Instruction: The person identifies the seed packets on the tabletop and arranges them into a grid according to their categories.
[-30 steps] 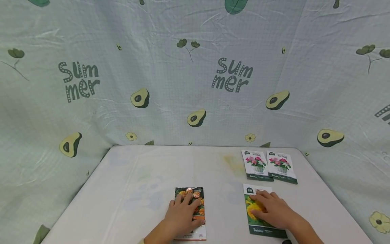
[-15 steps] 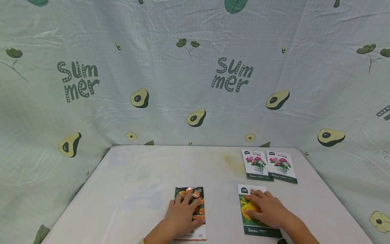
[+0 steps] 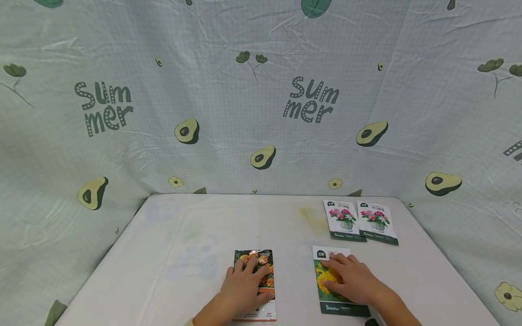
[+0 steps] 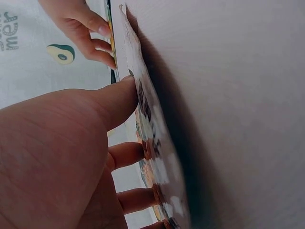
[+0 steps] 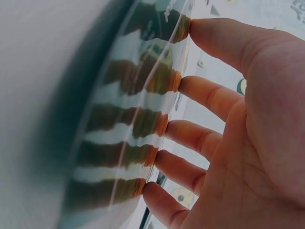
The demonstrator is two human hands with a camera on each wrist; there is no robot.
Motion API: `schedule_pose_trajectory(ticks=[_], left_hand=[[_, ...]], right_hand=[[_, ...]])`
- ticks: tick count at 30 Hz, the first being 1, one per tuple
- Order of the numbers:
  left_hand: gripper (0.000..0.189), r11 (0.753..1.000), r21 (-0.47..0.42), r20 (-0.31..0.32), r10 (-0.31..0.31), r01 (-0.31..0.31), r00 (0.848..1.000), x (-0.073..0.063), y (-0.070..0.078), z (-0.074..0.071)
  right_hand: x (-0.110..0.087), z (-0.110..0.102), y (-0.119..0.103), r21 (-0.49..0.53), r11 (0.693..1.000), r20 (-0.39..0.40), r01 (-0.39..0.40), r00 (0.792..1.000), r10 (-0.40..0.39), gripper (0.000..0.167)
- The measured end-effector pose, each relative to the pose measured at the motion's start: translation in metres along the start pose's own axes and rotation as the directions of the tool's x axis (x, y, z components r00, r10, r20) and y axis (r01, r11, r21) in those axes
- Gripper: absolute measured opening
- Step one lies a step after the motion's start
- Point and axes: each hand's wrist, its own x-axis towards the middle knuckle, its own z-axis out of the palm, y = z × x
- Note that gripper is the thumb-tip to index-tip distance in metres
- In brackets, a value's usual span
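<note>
A seed packet with orange flowers (image 3: 267, 283) lies flat on the white table in the head view. My left hand (image 3: 244, 286) rests on it, thumb and fingertips spread over its face. To the right lies a seed packet with a yellow flower (image 3: 340, 308), green with a white top. On this one my right hand (image 3: 354, 280) presses its spread fingertips. In the right wrist view all five fingertips (image 5: 188, 86) touch the packet's glossy surface (image 5: 157, 57). The left wrist view has the left thumb (image 4: 116, 100) against the packet's face.
Two white seed packets with pink flowers, a left one (image 3: 342, 221) and a right one (image 3: 377, 222), lie side by side at the table's back right. Behind the table (image 3: 183, 253) hangs a pale curtain (image 3: 228, 99) printed with avocados.
The yellow-flower packet has slid left across the table under my right hand, toward the orange-flower packet. My left hand and its packet have stayed in place.
</note>
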Motion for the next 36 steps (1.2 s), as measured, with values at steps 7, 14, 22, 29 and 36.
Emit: schedule_pose_trajectory(ticks=[7, 14, 22, 29, 36], left_hand=[[0.061, 1.000, 0.000, 0.005, -0.002, 0.002, 1.000, 0.000, 0.001, 0.000], [0.062, 1.000, -0.006, 0.016, -0.011, 0.011, 1.000, -0.001, 0.002, -0.002], [0.062, 1.000, -0.015, 0.027, -0.013, 0.013, 1.000, 0.000, 0.002, -0.002], [0.062, 1.000, -0.014, 0.029, -0.012, 0.012, 1.000, 0.001, 0.002, -0.002], [0.062, 1.000, -0.002, 0.028, -0.004, 0.004, 1.000, -0.001, 0.003, -0.006]], right_hand=[[0.000, 0.000, -0.006, 0.021, 1.000, 0.002, 0.010, 1.000, -0.010, 0.061], [0.001, 0.002, -0.009, 0.026, 0.999, 0.009, 0.018, 1.000, -0.018, 0.062], [0.002, 0.003, -0.011, 0.022, 1.000, 0.012, 0.018, 1.000, -0.019, 0.063], [0.005, 0.006, -0.011, 0.010, 1.000, 0.010, 0.028, 1.000, -0.028, 0.062], [0.006, 0.006, -0.016, 0.013, 0.999, 0.021, 0.030, 0.999, -0.030, 0.064]])
